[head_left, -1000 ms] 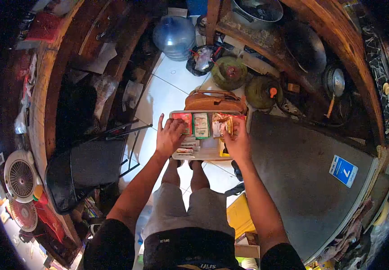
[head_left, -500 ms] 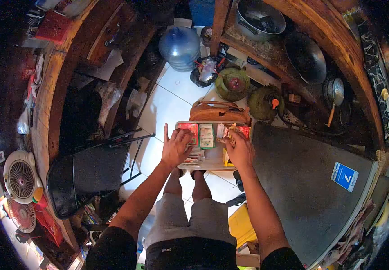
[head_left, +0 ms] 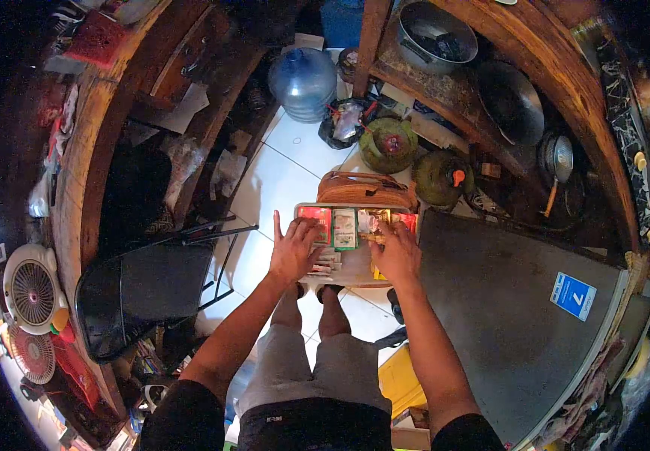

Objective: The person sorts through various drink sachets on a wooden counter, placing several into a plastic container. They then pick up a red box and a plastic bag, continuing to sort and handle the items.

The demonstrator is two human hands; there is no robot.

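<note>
A shallow tray point(head_left: 355, 269) of small packets is held out in front of the person, above the white tiled floor point(head_left: 280, 161) and the person's bare legs. A red packet point(head_left: 315, 219) and a green-and-white packet point(head_left: 345, 228) are seen along its far edge; the print on them is too small to be read. The left hand point(head_left: 293, 249) is laid flat on the tray's left side, fingers spread over the packets, nothing clenched. The right hand point(head_left: 398, 252) is set on the right side, and a small yellowish packet point(head_left: 374, 237) is pinched at its fingertips; what lies beneath the palm is hidden. Just beyond the tray a brown bag point(head_left: 362, 189) is seen, then two green gas cylinders point(head_left: 389, 141) and a blue water jug point(head_left: 304, 81). A grey appliance top point(head_left: 505, 301) lies to the right, a black folding chair point(head_left: 148, 289) to the left.
</note>
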